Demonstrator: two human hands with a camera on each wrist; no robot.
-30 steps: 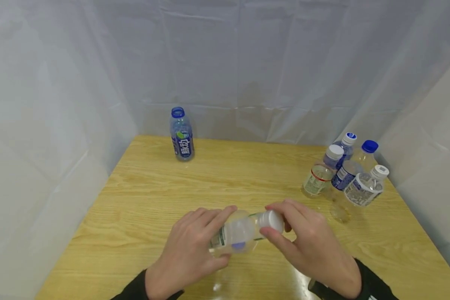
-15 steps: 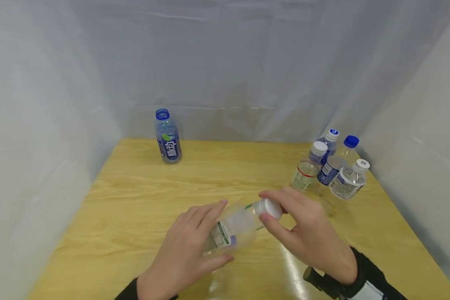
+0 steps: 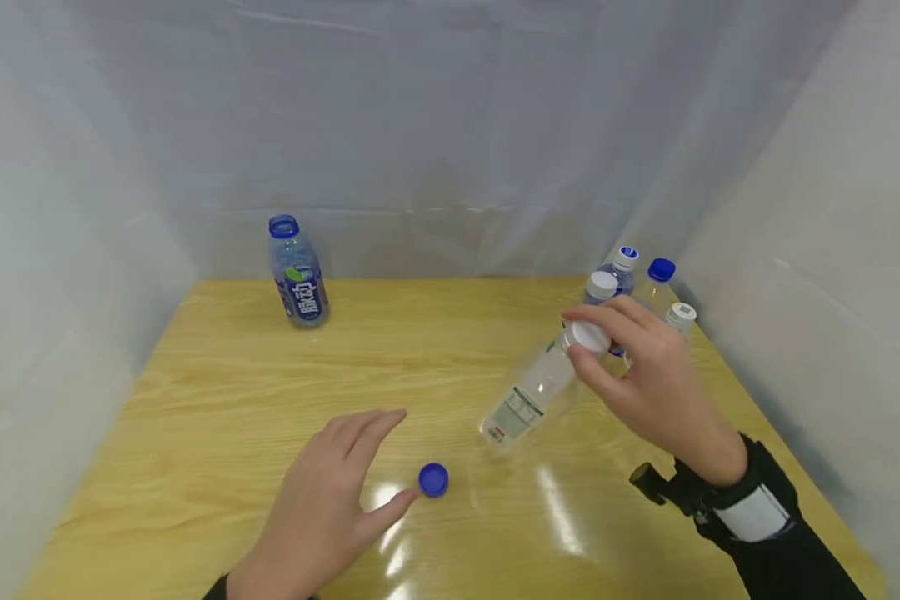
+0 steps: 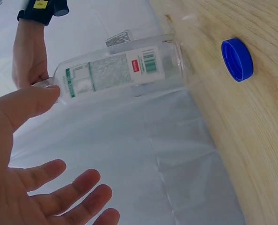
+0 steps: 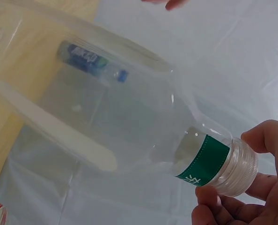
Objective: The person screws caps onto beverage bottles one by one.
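My right hand (image 3: 648, 379) grips a clear plastic bottle (image 3: 543, 375) by its white cap (image 3: 589, 336). The bottle tilts, its base toward the lower left; a white and green label shows on its side. In the right wrist view, fingers and thumb pinch the neck end beside a green band (image 5: 207, 161). My left hand (image 3: 318, 500) is held apart from the bottle, its fingers spread and holding nothing. Just right of the left thumb, a blue bottle cap (image 3: 433, 480) lies on the table, hollow side up.
An uncapped blue bottle (image 3: 300, 279) stands at the back left of the wooden table (image 3: 390, 358). Several capped bottles, one with a blue cap (image 3: 661, 269), are grouped at the back right, partly hidden by my right hand. Pale sheeting (image 3: 420, 125) borders the table.
My left hand has let go of the clear bottle. The right hand has carried it up and to the right toward the grouped bottles, leaving the blue cap in plain sight.
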